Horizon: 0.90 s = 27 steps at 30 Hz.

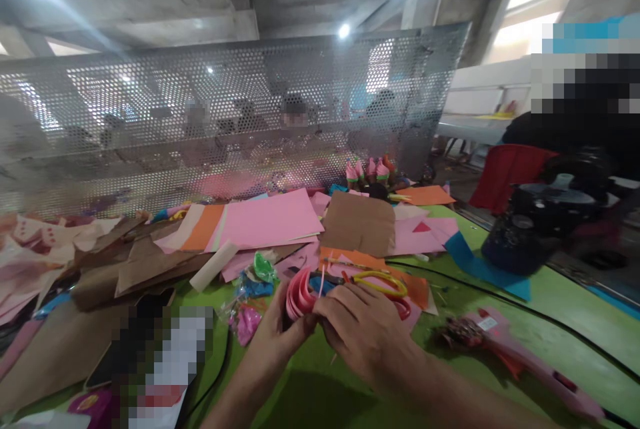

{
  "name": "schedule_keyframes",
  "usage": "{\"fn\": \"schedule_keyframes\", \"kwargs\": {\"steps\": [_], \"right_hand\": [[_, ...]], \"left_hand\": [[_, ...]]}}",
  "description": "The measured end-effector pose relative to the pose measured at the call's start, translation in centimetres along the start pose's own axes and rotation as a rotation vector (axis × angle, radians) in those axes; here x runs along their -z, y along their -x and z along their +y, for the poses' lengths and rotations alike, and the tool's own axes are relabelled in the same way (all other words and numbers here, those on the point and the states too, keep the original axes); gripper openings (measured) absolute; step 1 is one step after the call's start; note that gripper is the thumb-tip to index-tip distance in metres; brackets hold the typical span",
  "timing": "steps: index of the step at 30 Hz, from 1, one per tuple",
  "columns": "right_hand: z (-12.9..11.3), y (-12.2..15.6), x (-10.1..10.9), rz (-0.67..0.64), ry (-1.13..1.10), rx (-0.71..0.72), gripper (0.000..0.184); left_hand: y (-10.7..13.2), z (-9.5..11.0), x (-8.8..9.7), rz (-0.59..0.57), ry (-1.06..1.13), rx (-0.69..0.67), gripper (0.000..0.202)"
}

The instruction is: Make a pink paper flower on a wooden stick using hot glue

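A coil of pink paper strips (299,295) stands upright between my two hands, above the green tabletop. My left hand (283,332) is closed round its left and lower side. At its right edge, the bent fingers of my right hand (355,322) pinch the coil, and a thin strip end sticks up there. The fingertips partly hide where they meet the paper. Just behind my right hand lie yellow-handled scissors (383,283). Left of my left hand sit small plastic-wrapped lumps in green (265,267), blue and magenta.
Pink paper sheets (273,219) and a brown sheet (357,223) lie behind. A pink glue gun (530,362) rests at right, with a black cable (480,289) across the table. A phone (133,335) lies left. A perforated metal screen (225,129) stands at the back; a person sits right.
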State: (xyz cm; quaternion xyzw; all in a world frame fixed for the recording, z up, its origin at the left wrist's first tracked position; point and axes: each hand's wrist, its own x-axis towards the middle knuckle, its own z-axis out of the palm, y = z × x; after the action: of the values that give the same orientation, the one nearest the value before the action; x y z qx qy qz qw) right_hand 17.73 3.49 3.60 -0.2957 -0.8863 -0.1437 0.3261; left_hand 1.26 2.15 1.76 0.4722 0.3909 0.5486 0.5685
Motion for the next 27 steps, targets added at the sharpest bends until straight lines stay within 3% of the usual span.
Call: {"fn": "schedule_keyframes", "kwargs": {"steps": [11,17,27], "right_hand": [[-0.17,0.1,-0.06,-0.009,-0.014,0.001,0.01],[-0.24,0.03,0.08,-0.009,-0.005,0.003,0.012],[-0.11,-0.04,-0.08,0.01,-0.002,-0.008,0.01]], "left_hand": [[-0.15,0.08,0.21,-0.05,-0.052,-0.042,0.05],[-0.12,0.16,0.49,-0.056,-0.137,0.001,0.035],[-0.59,0.01,0.57,-0.028,-0.12,0.064,0.051]]}}
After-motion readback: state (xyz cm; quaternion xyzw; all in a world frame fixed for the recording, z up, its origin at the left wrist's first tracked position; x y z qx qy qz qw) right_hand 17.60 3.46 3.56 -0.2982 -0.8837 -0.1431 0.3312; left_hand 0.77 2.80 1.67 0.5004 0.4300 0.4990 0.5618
